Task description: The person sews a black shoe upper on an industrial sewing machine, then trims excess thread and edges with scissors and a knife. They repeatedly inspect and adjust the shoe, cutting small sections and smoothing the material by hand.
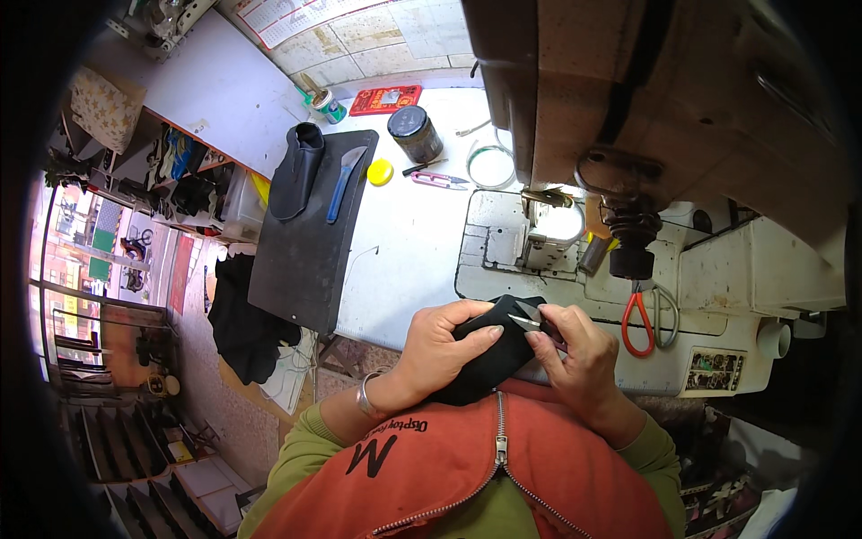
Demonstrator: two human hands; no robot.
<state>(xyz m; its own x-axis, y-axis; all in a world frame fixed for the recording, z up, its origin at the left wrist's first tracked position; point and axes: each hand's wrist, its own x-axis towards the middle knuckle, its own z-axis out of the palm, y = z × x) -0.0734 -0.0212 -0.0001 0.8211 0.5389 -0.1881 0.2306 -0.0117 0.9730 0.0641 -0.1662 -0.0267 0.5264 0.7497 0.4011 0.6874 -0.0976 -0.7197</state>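
My left hand (442, 346) grips a black leather piece (489, 364) held just above my lap, at the front edge of the sewing machine bed (503, 238). My right hand (575, 355) pinches small thread snips (532, 320), their metal blades resting against the top edge of the black piece. A silver bracelet sits on my left wrist. The lower part of the black piece is hidden behind my hands and orange vest.
A large sewing machine head (646, 99) looms at upper right. Red-handled scissors (639, 319) lie on the bed. On the white table sit a black mat (310, 242) with a blue-handled knife (343, 184), black leather, a dark jar (415, 133), a yellow cap and pink snips (440, 180).
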